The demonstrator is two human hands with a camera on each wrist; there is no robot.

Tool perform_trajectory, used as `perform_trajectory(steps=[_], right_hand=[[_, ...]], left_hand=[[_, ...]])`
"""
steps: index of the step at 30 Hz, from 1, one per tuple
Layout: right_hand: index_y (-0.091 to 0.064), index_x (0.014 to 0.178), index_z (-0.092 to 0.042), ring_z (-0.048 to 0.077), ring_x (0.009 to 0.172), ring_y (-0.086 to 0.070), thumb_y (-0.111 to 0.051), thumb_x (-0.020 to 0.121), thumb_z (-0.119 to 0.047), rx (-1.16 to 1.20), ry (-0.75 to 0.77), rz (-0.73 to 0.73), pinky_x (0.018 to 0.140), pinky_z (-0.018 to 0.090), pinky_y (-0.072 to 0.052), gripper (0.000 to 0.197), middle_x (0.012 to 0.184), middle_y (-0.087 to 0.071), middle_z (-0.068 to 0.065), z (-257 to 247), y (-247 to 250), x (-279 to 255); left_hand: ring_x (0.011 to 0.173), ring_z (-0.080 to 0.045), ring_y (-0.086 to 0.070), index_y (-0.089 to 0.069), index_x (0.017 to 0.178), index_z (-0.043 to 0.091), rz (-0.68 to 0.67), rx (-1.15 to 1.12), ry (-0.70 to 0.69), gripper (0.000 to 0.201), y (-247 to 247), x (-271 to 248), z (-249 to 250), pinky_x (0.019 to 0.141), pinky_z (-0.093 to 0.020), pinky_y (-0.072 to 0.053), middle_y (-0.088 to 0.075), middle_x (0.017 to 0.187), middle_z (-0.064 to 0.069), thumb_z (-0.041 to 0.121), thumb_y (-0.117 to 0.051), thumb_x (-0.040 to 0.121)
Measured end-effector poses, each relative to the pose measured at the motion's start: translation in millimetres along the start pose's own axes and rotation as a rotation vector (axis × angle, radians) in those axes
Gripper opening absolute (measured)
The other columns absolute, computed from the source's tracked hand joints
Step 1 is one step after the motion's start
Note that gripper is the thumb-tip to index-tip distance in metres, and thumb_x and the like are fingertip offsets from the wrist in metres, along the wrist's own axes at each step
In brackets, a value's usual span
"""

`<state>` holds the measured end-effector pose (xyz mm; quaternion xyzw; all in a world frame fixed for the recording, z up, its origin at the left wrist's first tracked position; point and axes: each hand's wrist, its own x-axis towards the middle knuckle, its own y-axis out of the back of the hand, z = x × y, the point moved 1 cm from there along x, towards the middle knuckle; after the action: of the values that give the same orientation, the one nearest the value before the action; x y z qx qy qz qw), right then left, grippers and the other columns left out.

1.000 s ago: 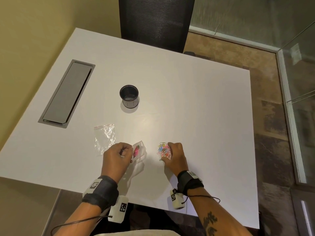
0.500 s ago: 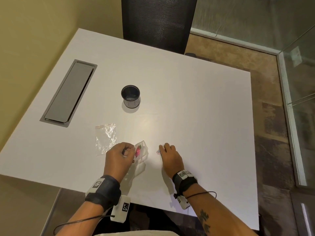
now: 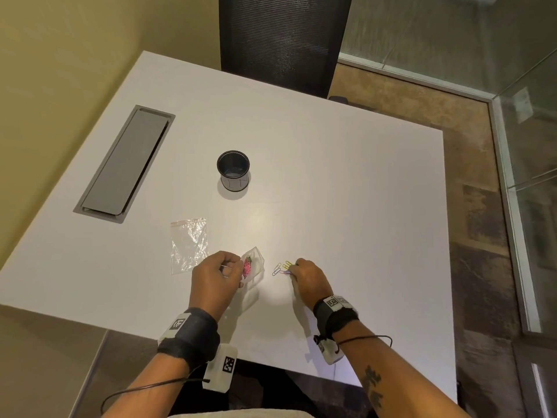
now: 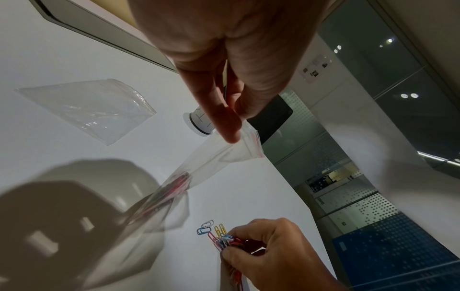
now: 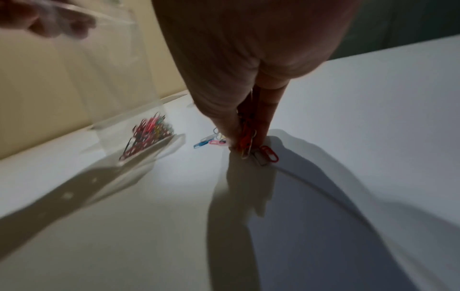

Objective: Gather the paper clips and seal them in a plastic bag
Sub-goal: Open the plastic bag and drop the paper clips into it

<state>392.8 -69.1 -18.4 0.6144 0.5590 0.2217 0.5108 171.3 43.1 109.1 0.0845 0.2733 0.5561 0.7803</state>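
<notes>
1. My left hand (image 3: 214, 276) holds the small clear plastic bag with the red zip strip (image 4: 225, 149) by its mouth. The fingers (image 4: 224, 126) pinch the top edge, so the bag hangs down to the white desk (image 3: 346, 182) and, I think, the opening stays free for more clips.
2. Inside this bag there is already a heap of coloured wire paper clips (image 5: 147, 135), mostly pink and red. They sit at the bottom corner and pull the thin film tight.
3. My right hand (image 3: 307, 274) is clenched on a bunch of paper clips (image 4: 227, 241) against the desk, just beside the bag. Thumb and fingers press them together, probably to lift many at one time.
4. A few loose clips (image 3: 281, 267), white, blue, yellow and pink, lie flat on the desk, touching or nearly touching my right fingertips. They are thin and smooth, so I judge they slide easily away.
5. A second clear plastic bag (image 3: 189, 244), flat and wrinkled, lies to the left of my left hand, not touched.
6. A black round mesh cup (image 3: 233, 174) stands upright farther back; whether anything is inside I cannot tell.
</notes>
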Motion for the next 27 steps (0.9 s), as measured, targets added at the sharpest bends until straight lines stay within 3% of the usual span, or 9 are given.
perform_trajectory(steps=[3,8,13,15,19,23,27], right_hand=[[-0.072,0.075,-0.006,0.030,0.067,-0.053,-0.066,0.091,-0.010,0.199,-0.136,0.038,0.055,0.035,-0.035,0.018,0.070,-0.055,0.005,5.1,12.5,-2.1],[-0.086,0.087,-0.010,0.023,0.068,-0.072,-0.080,0.088,-0.011,0.553,-0.371,0.013,0.072,0.036,-0.060,0.007,0.074,-0.080,0.008,8.7,32.8,-17.6],[-0.084,0.090,0.003,0.014,0.060,-0.067,-0.080,0.084,0.011,1.021,-0.526,0.063,0.060,0.019,-0.058,0.011,0.083,-0.080,0.025,-10.3,69.5,-32.8],[-0.084,0.094,0.000,0.018,0.063,-0.070,-0.081,0.085,0.012,1.151,-0.533,0.063,0.062,0.020,-0.061,0.015,0.085,-0.081,0.020,-22.1,85.8,-35.6],[-0.086,0.090,-0.011,0.027,0.080,-0.076,-0.083,0.086,0.006,1.262,-0.491,0.032,0.065,0.024,-0.064,0.018,0.099,-0.081,0.024,-43.9,111.6,-34.3],[-0.082,0.111,0.000,0.033,0.099,-0.080,-0.088,0.084,0.000,1.358,-0.427,-0.007,0.092,0.038,-0.065,0.028,0.105,-0.082,0.020,-70.8,125.0,-25.5],[-0.081,0.114,0.002,0.025,0.090,-0.078,-0.086,0.085,0.001,1.374,-0.352,-0.014,0.093,0.036,-0.065,0.030,0.104,-0.083,0.019,-102.4,125.3,-16.3]], left_hand=[[0.059,-0.015,-0.076,-0.077,0.085,0.015,0.005,-0.020,0.016,0.013,-1.1,0.2,-1.8,0.056,-0.018,-0.060,-0.078,0.077,-0.008,0.007,-0.077,0.095],[0.059,-0.018,-0.077,-0.077,0.086,0.015,0.003,-0.043,0.045,0.011,-2.4,-0.6,-4.1,0.070,-0.044,-0.069,-0.078,0.076,-0.006,0.008,-0.077,0.095],[0.069,-0.029,-0.078,-0.077,0.082,0.018,-0.007,-0.052,0.050,0.014,-5.7,-1.3,-6.8,0.074,-0.050,-0.068,-0.078,0.074,-0.006,0.010,-0.075,0.093],[0.071,-0.031,-0.079,-0.076,0.082,0.018,-0.012,-0.052,0.045,0.013,-5.4,-3.3,-5.5,0.074,-0.050,-0.067,-0.078,0.075,-0.007,0.011,-0.077,0.093],[0.071,-0.032,-0.078,-0.075,0.081,0.018,-0.026,-0.053,0.047,0.014,-6.5,-3.8,-4.7,0.074,-0.049,-0.067,-0.077,0.077,-0.009,0.013,-0.078,0.094],[0.070,-0.030,-0.078,-0.075,0.080,0.021,-0.029,-0.045,0.022,0.014,-7.6,-2.2,-5.3,0.075,-0.049,-0.067,-0.077,0.077,-0.004,0.015,-0.080,0.093],[0.068,-0.027,-0.077,-0.075,0.080,0.020,-0.035,-0.036,0.004,0.014,-9.8,-1.4,-5.8,0.073,-0.044,-0.066,-0.078,0.075,-0.001,0.018,-0.081,0.093]])
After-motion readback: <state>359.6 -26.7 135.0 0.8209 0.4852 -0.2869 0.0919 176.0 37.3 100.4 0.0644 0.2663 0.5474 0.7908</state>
